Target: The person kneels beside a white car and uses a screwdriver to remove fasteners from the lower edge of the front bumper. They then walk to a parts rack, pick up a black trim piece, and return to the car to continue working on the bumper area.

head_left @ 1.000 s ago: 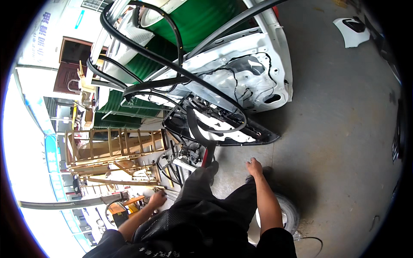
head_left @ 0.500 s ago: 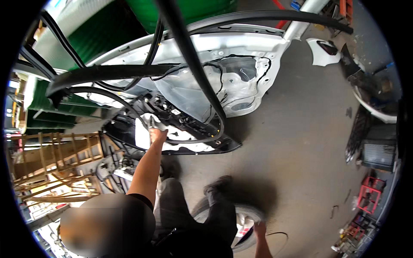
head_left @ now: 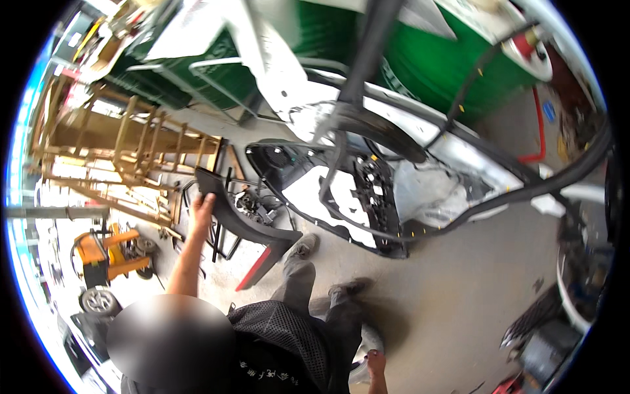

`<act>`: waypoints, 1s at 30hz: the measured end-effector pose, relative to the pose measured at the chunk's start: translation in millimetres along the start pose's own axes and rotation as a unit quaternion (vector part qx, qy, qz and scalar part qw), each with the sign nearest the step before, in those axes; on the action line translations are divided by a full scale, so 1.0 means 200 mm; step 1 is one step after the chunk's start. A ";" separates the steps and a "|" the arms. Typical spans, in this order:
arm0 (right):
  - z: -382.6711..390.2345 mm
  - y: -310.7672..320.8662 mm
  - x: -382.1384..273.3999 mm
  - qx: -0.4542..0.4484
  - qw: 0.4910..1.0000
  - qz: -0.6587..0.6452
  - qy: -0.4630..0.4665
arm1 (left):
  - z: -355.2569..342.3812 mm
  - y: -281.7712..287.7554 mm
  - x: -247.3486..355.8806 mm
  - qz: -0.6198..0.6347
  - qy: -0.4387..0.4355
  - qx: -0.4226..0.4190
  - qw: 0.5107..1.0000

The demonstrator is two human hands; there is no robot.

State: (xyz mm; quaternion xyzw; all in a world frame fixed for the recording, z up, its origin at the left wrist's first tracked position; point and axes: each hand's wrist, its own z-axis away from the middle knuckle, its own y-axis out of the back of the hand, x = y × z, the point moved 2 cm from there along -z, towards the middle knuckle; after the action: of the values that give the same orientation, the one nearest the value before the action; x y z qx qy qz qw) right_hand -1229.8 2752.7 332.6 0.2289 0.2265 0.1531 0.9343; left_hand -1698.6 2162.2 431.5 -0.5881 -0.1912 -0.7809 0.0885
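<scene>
Grey concrete floor (head_left: 453, 302) spreads through a cluttered workshop, with wooden frames (head_left: 125, 151) and an orange machine (head_left: 108, 253) on the left, and green drums (head_left: 433, 65) at the back. Left hand (head_left: 202, 205) holds a curved black trim piece (head_left: 231, 215) near its upper end, fingers closed over the edge. That piece slants over the floor to the left of the legs, its red-striped lower end by the knees. Right hand (head_left: 375, 361) hangs low, loosely curled, next to a tyre (head_left: 372, 337); whether it touches the tyre or grips anything, I cannot tell. Ahead, a black door panel (head_left: 344, 200) with a white patch lies beneath a white car door (head_left: 279, 75), and long black rubber seals (head_left: 499, 203) loop across both.
</scene>
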 end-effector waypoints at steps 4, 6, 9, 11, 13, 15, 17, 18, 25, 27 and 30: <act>-0.30 0.33 -0.18 0.018 1.000 -0.004 0.012 | 0.23 0.37 0.77 0.028 -0.086 0.041 0.995; -0.38 0.51 -0.35 0.021 0.999 0.035 0.024 | 0.32 0.46 1.10 0.057 -0.138 0.097 0.984; -0.51 0.61 -0.55 0.037 0.995 -0.029 0.088 | 0.32 0.59 1.37 0.111 -0.156 0.118 0.974; -0.53 0.67 -0.52 0.058 0.992 -0.042 0.102 | 0.19 0.55 1.46 0.107 -0.189 0.133 0.967; -0.53 0.67 -0.55 0.085 0.990 -0.025 0.112 | -0.05 0.45 1.44 0.117 -0.189 0.101 0.970; -0.48 0.65 -0.53 0.088 0.991 -0.031 0.100 | -0.32 0.30 1.33 0.136 -0.170 0.076 0.973; -0.47 0.60 -0.57 0.076 0.988 -0.042 0.125 | -0.45 0.29 1.30 0.133 -0.152 0.082 0.976; -0.44 0.58 -0.57 0.084 0.988 -0.039 0.121 | -0.50 0.26 1.29 0.147 -0.151 0.072 0.975; -0.14 0.30 -0.19 0.133 0.991 0.013 -0.016 | -0.80 -0.20 1.16 0.130 -0.121 -0.049 0.983; 0.03 0.20 -0.33 0.111 0.991 0.010 -0.069 | -0.83 -0.24 1.08 0.118 -0.133 -0.018 0.984; 0.15 0.09 -0.35 0.141 0.988 0.000 -0.053 | -0.84 -0.31 1.07 0.185 -0.154 -0.024 0.970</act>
State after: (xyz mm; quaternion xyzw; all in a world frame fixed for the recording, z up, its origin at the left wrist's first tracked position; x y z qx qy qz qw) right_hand -1277.8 2729.7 391.2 0.3665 0.1956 0.1068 0.9033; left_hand -1932.3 2169.1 584.6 -0.7282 -0.0716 -0.6554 0.1873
